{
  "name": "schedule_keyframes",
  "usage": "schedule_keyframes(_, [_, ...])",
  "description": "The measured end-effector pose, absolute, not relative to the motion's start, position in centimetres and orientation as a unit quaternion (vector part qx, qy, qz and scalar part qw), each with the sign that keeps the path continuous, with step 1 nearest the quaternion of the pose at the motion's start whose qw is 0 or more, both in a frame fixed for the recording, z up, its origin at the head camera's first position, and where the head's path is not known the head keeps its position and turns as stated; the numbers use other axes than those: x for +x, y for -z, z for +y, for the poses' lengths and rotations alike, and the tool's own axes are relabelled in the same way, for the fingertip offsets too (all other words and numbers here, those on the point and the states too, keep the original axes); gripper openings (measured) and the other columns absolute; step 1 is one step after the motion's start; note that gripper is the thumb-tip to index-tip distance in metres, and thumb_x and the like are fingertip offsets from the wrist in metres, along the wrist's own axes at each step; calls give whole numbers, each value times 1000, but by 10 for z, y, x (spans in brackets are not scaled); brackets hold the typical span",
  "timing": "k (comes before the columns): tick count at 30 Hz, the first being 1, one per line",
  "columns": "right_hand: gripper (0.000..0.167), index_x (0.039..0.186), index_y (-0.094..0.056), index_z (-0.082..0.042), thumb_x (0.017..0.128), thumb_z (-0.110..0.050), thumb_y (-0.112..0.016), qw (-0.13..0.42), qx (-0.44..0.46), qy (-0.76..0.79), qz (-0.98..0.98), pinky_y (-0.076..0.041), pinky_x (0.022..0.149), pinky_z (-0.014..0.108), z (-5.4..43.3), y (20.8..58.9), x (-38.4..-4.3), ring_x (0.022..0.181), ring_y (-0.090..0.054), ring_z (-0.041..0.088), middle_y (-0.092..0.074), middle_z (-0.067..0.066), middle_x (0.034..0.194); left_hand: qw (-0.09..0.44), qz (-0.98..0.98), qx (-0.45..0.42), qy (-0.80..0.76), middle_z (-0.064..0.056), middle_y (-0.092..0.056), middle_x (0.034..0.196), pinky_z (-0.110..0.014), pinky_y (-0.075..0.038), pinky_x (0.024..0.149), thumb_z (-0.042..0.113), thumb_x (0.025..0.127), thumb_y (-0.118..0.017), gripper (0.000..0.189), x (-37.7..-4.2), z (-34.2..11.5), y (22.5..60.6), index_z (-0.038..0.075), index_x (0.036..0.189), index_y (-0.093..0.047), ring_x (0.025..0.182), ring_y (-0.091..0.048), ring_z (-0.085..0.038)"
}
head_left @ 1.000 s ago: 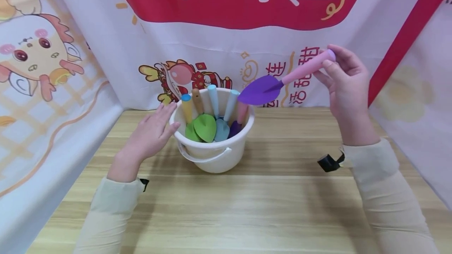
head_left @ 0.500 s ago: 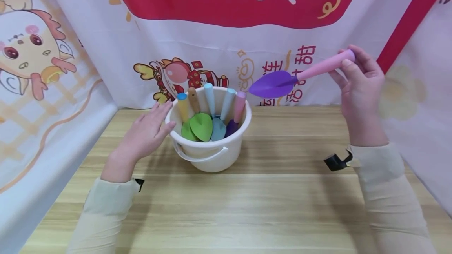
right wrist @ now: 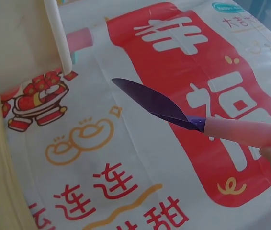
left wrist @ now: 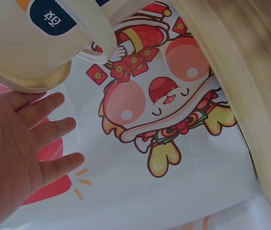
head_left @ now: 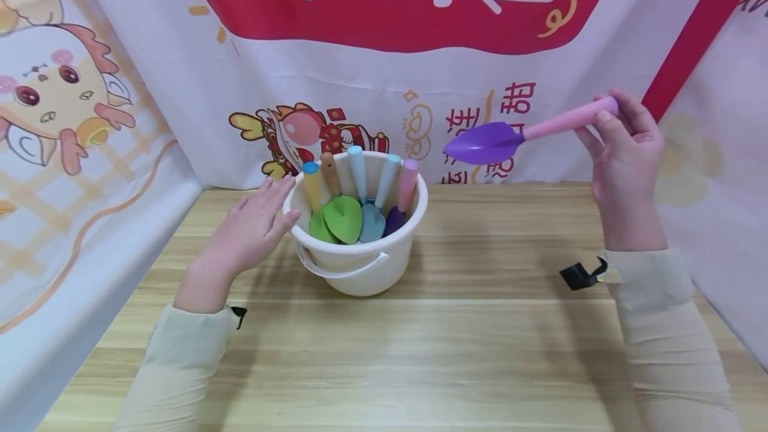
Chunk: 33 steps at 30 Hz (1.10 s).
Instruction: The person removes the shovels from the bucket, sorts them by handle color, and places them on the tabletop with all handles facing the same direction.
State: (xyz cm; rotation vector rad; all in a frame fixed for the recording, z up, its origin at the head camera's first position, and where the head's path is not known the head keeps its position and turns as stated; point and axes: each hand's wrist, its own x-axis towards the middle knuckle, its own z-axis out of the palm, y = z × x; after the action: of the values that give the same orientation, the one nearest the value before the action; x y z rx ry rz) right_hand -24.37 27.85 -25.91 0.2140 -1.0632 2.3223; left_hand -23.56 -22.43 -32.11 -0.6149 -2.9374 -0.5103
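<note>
My right hand (head_left: 630, 152) pinches the pink handle end of a purple-bladed garden trowel (head_left: 486, 143), held in the air to the right of the bucket with its blade pointing left. In the right wrist view the trowel (right wrist: 157, 103) crosses the middle, blade toward the bucket. My left hand (head_left: 249, 229) lies with straight fingers against the left rim of a white bucket (head_left: 360, 269). Inside the bucket stand several small trowels, handles up: a green-bladed one (head_left: 344, 219), a blue-grey one (head_left: 372, 222), and another with a pink handle (head_left: 408, 185).
The bucket stands on a wood-grain table (head_left: 384, 365), its white bail handle (head_left: 345, 272) hanging at the front. A printed white cloth (head_left: 198, 105) with red panels and cartoon figures rises behind the table and along both sides.
My right hand has carried the purple trowel to the right, away from the bucket, so its blade no longer overlaps the rim. My left hand stays at the bucket.
</note>
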Motion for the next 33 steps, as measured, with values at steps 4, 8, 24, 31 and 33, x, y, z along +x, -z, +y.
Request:
schedule_keyframes(4, [39,129,-66,3,90,3,-74,281,68,-871,-398,-56,91,36,284,265,-246,114,-66,25,-62,16,126,48,-964,-200,167,-12,-19,169,-70,-8,118,47,110,-36,68,-236,-224,321,13,166,-18,157,-4,-34])
schedule_keyframes(8, [40,129,-66,2,90,2,-75,279,62,-870,-401,-56,90,35,289,271,-247,115,-66,25,-62,15,127,53,-963,-203,167,-12,-20,169,-70,-10,118,47,110,-36,68,-236,-224,321,11,165,-18,156,-5,-35])
schedule_keyframes(24, [44,130,-66,2,88,0,-78,265,45,-871,-411,-56,90,34,301,302,-257,113,-66,23,-63,15,124,51,-965,-205,158,-13,-20,169,-72,-10,117,48,110,-34,68,-234,-224,319,10,165,-18,156,-6,-36])
schedule_keyframes(31, [42,129,-67,2,88,2,-77,247,27,-888,-388,-57,89,34,306,315,-262,110,-67,23,-62,16,124,43,-965,-203,160,-13,-19,169,-71,-9,118,48,110,-34,69,-231,-223,318,10,165,-17,156,-5,-37])
schedule_keyframes(33, [41,129,-67,2,89,2,-76,245,25,-888,-388,-57,88,34,307,320,-264,110,-67,23,-62,15,122,43,-965,-202,159,-13,-19,169,-71,-8,118,48,110,-34,69,-231,-223,318,10,165,-16,156,-5,-37])
